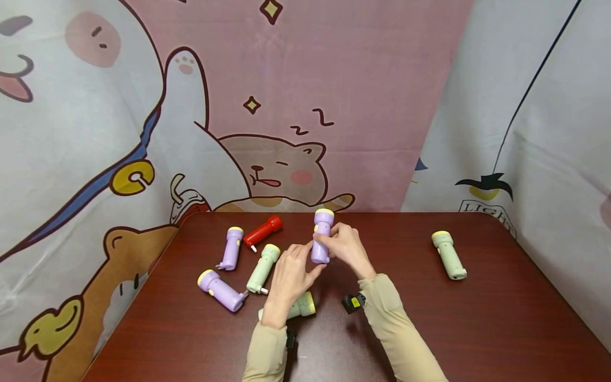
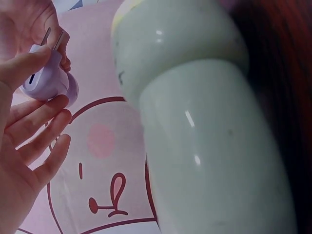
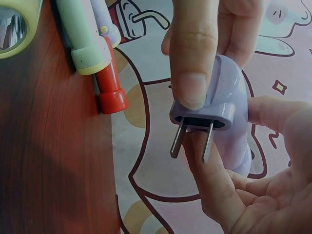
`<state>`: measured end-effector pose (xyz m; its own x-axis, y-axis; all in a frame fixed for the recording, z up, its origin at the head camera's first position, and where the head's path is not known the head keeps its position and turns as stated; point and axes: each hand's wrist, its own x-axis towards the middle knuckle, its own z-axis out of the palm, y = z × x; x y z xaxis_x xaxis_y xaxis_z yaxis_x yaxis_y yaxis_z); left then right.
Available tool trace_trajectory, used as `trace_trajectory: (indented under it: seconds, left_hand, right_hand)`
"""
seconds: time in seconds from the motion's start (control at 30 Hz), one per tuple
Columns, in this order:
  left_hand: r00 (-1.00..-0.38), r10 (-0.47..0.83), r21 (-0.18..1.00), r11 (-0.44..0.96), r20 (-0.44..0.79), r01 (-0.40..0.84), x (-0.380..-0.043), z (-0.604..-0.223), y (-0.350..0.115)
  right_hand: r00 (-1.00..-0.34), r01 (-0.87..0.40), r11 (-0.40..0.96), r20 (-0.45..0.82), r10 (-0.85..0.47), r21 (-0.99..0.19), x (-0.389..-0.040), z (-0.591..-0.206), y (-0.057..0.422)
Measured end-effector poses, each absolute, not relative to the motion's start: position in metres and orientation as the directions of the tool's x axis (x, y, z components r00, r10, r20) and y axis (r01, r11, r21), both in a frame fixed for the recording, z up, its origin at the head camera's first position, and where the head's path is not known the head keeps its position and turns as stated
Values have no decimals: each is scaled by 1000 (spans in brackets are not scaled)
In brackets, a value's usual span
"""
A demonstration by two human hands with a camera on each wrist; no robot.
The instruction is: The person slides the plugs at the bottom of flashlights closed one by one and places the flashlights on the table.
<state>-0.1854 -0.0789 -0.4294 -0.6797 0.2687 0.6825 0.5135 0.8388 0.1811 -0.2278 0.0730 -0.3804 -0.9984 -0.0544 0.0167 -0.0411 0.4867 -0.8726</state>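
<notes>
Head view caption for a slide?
Left hand and right hand hold a purple flashlight; a red flashlight lies to their left on the table.

Room type unclear; looks like a draped-off tabletop station. Creased cartoon-printed cloth (image 1: 372, 106) hangs behind a reddish-brown wood-grain table (image 1: 401, 254).

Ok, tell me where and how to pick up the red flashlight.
Probably grip the red flashlight just behind its wider head, from above and the right: it lies on its side, with a purple flashlight and a green flashlight near its tail.
</notes>
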Motion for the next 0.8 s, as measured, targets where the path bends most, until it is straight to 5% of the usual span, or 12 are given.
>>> trace_trajectory:
  seconds: [0.8]
  left_hand:
    - [-656, 291, 144, 839, 697, 525, -185, -430, -78]
  right_hand:
    - [-999, -38, 507, 19, -43, -861, -227, -383, 72]
